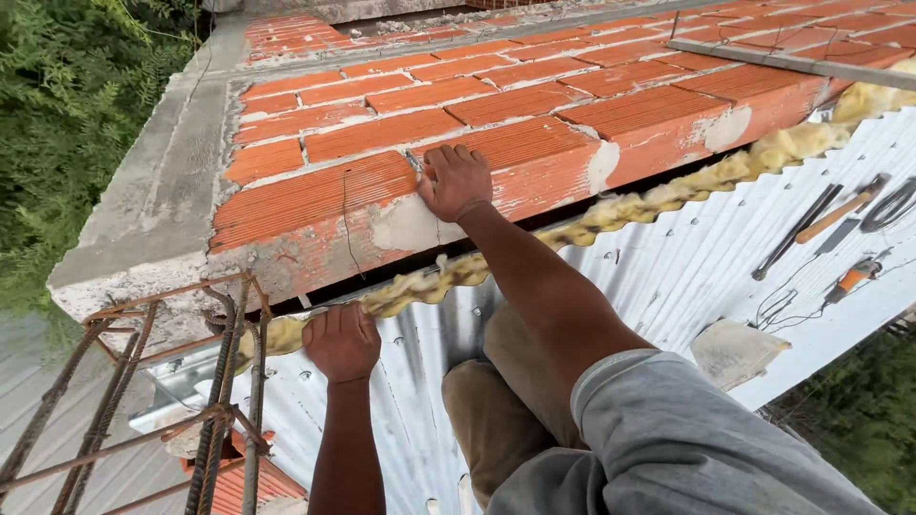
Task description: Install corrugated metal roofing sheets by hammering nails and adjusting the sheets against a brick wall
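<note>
Left hand (341,340) is curled into the yellow foam strip (611,215) along the metal roof's (668,277) upper edge. Right hand (454,181), arm stretched out, rests fingers-bent on the brick wall's (401,133) front edge, gripping nothing.

Ribbed orange bricks (382,133), yellow foam (658,195), corrugated silver-white roofing sheet (687,277)
</note>
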